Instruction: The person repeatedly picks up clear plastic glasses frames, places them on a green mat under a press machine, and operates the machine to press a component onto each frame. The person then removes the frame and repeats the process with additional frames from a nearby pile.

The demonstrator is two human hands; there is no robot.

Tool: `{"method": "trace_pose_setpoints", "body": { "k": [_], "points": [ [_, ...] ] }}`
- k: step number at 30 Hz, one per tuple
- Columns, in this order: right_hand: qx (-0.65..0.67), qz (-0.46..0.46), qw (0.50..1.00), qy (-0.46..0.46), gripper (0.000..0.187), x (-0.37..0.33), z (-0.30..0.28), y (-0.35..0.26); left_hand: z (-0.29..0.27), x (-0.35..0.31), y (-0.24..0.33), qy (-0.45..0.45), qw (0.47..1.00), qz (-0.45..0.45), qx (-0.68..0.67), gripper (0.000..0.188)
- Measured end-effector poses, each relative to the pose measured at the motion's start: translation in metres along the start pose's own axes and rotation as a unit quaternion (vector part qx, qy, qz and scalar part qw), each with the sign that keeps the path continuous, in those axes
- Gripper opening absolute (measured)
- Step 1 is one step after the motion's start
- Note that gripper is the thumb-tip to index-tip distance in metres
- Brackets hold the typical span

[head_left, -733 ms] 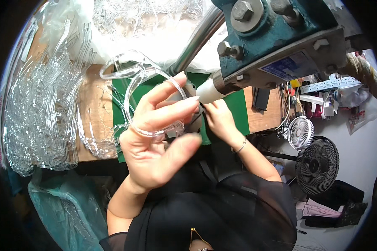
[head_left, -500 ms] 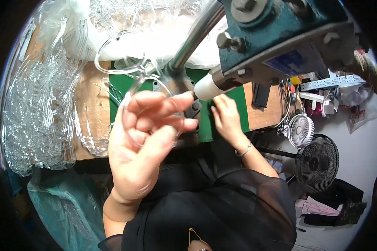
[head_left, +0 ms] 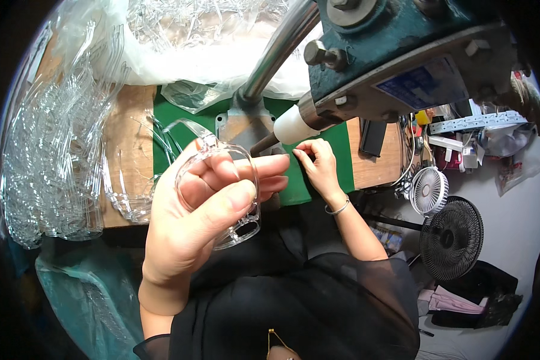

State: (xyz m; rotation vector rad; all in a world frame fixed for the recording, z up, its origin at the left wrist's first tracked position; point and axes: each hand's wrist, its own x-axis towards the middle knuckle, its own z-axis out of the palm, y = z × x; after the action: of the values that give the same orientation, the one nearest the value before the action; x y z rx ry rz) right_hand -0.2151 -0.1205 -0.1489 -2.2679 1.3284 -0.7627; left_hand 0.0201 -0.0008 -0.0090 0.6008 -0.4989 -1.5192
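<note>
My left hand (head_left: 180,225) is raised over the near edge of the bench, its thumb and fingers closed on a clear plastic eyeglass frame (head_left: 239,242). The frame stands on end, one rim around the fingers and the other below, with a temple arm pointing up and left. My right hand (head_left: 323,168) rests on the green mat (head_left: 297,191), thumb and fingertips pinched together. Whatever is between them, if anything, is too small to make out. Between the hands, the narrow tip (head_left: 265,144) of the bench machine points down past my left fingertips.
The green machine head (head_left: 372,66) with its white collar (head_left: 294,125) overhangs the bench on a steel column (head_left: 282,51). Many clear frames (head_left: 60,162) are heaped at left, others on plastic sheeting behind. A black phone (head_left: 373,138) lies right; two fans (head_left: 429,191) stand beyond.
My left hand has turned the eyeglass frame, which now hangs lower with its second rim below the fingers. My right fingers have drawn together into a pinch.
</note>
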Motion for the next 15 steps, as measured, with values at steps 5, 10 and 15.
{"method": "trace_pose_setpoints", "body": {
  "k": [5,10,15],
  "points": [
    [-0.055,-0.047,0.996,-0.057,0.011,0.008,-0.009,0.004,0.017,-0.010,0.000,0.010,0.998,-0.039,0.054,0.061],
    [0.270,0.131,0.946,-0.121,0.011,0.017,-0.048,-0.054,0.001,-0.006,-0.033,-0.040,0.991,-0.004,0.131,0.047],
    [0.271,-0.125,0.942,-0.150,0.011,0.019,-0.068,-0.134,-0.013,-0.006,-0.057,-0.051,0.959,0.087,0.265,0.061]
  ]
}}
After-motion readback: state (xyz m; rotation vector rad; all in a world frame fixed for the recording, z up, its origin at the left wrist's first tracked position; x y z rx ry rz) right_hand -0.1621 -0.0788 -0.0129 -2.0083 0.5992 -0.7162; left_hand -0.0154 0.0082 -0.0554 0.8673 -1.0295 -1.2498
